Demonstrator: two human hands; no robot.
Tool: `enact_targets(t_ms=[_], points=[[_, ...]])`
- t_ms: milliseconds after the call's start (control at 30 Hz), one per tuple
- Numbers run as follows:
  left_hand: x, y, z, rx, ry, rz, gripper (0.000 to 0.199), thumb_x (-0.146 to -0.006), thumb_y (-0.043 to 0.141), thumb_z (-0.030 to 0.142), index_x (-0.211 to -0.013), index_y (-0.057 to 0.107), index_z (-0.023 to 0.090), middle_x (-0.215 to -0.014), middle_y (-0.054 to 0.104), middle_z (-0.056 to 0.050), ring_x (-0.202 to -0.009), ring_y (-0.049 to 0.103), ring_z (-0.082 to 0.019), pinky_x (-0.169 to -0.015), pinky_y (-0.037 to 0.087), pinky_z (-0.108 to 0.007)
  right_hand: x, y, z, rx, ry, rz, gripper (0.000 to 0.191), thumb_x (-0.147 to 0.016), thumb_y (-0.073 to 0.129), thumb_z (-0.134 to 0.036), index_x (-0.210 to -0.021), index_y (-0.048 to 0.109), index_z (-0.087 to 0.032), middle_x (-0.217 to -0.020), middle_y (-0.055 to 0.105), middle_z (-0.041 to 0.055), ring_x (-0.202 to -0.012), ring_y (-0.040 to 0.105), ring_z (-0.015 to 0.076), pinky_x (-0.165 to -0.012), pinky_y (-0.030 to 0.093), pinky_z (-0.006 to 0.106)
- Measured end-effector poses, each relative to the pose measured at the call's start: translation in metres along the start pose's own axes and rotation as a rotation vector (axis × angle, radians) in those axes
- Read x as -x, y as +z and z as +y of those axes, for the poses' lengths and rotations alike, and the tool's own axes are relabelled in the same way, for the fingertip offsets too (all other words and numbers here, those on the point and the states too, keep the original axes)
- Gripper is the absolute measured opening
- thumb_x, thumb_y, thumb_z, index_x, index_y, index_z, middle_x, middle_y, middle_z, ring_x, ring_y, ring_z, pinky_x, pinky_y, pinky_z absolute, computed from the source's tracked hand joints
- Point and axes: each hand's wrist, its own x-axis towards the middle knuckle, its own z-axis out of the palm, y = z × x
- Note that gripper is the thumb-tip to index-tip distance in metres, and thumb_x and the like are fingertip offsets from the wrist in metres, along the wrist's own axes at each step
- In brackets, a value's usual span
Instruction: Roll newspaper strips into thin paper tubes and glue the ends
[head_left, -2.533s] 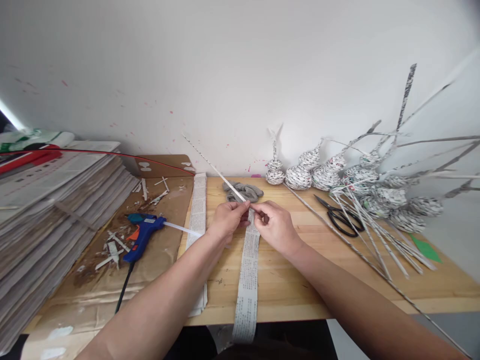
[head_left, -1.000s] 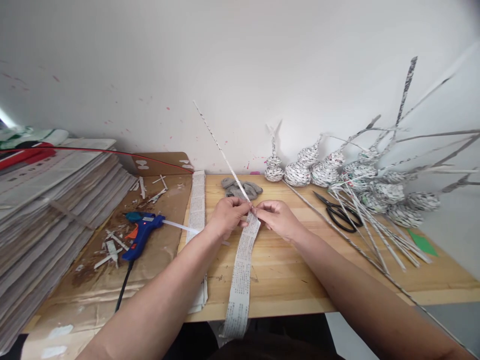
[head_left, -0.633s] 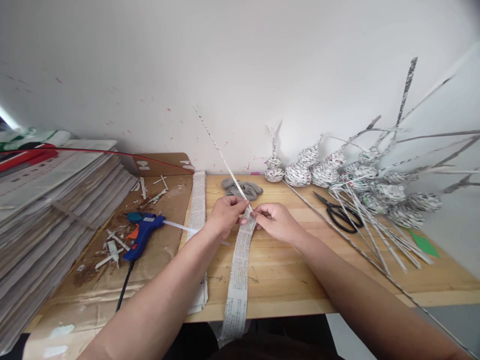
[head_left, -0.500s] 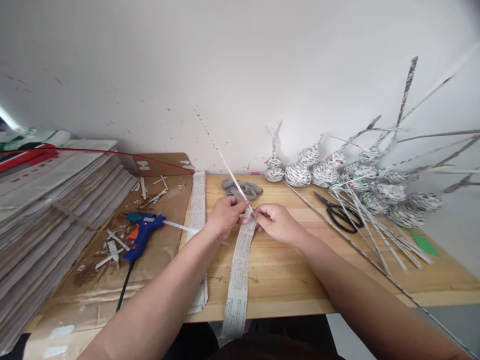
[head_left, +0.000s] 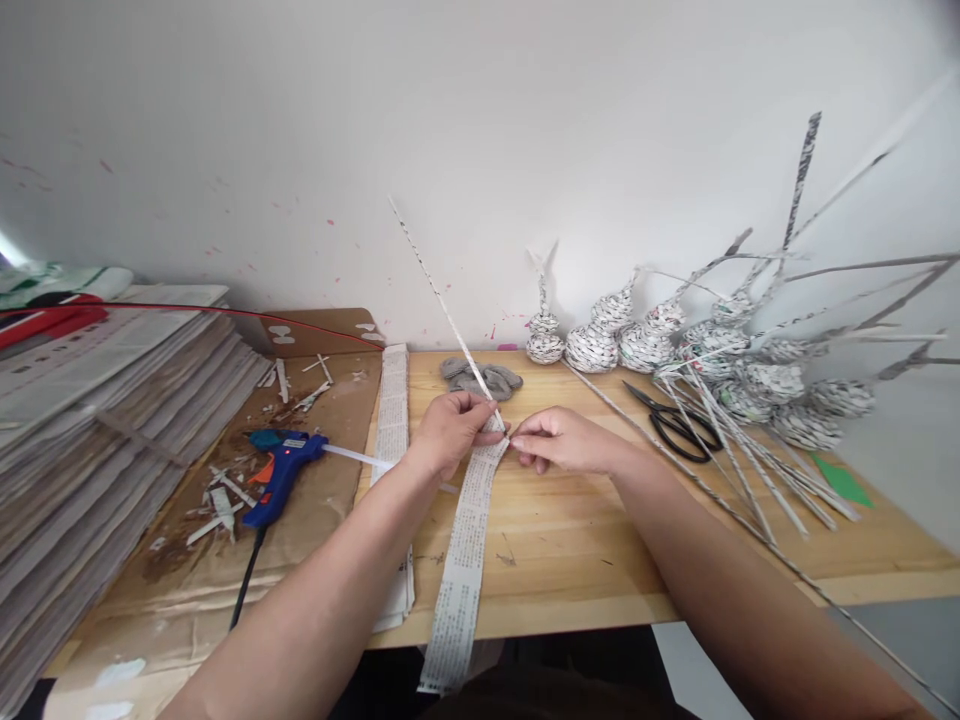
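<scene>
The printed paper strip [head_left: 463,560] cannot be read

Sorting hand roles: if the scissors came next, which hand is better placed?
Probably the right hand: it's nearer the scissors, though busy at the strip. The left hand is farther, pinching the tube.

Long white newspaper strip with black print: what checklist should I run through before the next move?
1. Left hand gripping the thin white dark-speckled stick: ok.
2. Right hand at the newspaper strip's upper corner: ok.
3. Strip wholly over the pale wooden table: not ok, lower end extends past the front edge.
4. Black metal scissors clear of both hands: ok.
5. Blue plastic glue gun hot: cannot tell.
</scene>
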Motion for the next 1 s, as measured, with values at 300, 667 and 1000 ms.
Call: enact_targets(t_ms=[300, 667, 1000], points=[[0.013, 0.008, -0.006, -0.11, 0.018, -0.244, 0.027, -0.063, 0.074, 0.038, -0.069, 0.067, 0.013, -0.08, 0.064, -0.004, -0.072, 0.06, -0.015, -0.064, 0.055, -0.029, -0.001, 0.002, -0.007, -0.39, -0.128, 0.159, 0.034, -0.076, 0.066, -0.04, -0.101, 0.068, -0.017, -0.071, 0.061, 0.0001, -0.054, 0.047, 0.006, -0.043, 0.029, 0.018], [0.02, 0.01, -0.003, -0.092, -0.053, -0.376, 0.029, -0.064, 0.075, 0.032, -0.086, 0.069, 0.013, -0.086, 0.066, -0.006, -0.079, 0.061, -0.016, -0.068, 0.055, -0.03, 0.001, -0.004, -0.003, -0.548, -0.076, 0.018, 0.029, -0.072, 0.071, -0.036, -0.09, 0.071, -0.013, -0.065, 0.06, 0.0011, -0.052, 0.046, 0.0055, -0.041, 0.026, 0.017], [0.021, 0.011, -0.006, -0.103, -0.109, -0.363, 0.03, -0.061, 0.077, 0.031, -0.083, 0.071, 0.012, -0.082, 0.066, -0.007, -0.074, 0.061, -0.015, -0.07, 0.055, -0.032, 0.001, -0.008, -0.001, -0.496, -0.053, 0.045, 0.025, -0.069, 0.074, -0.035, -0.072, 0.065, -0.012, -0.059, 0.058, -0.0012, -0.046, 0.044, 0.0041, -0.041, 0.029, 0.016]])
